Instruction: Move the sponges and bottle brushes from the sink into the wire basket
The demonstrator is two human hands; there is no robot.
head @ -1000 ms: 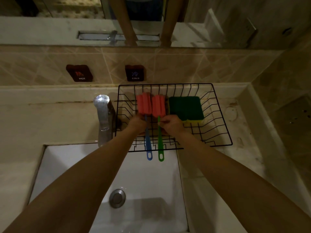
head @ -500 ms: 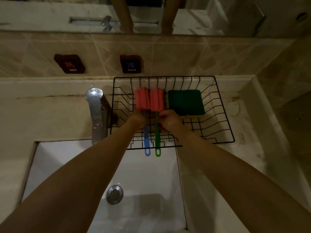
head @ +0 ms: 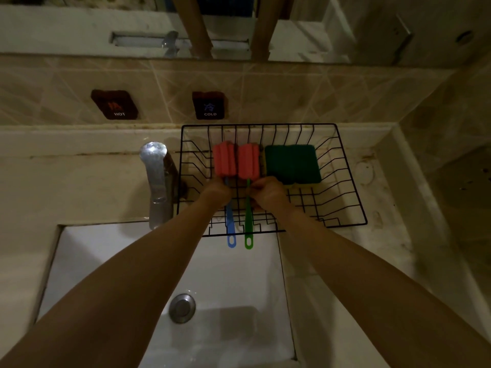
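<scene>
Head view showed my left hand grasping the blue brush and my right hand the green brush, heads resting in the wire basket mid-frame, handles pointing down-frame over the sink.

little has been altered: the two bottle brushes are kept gripped at their stems by the left hand and right hand, nudged very slightly

Both hands grip brushes in basket.
</scene>
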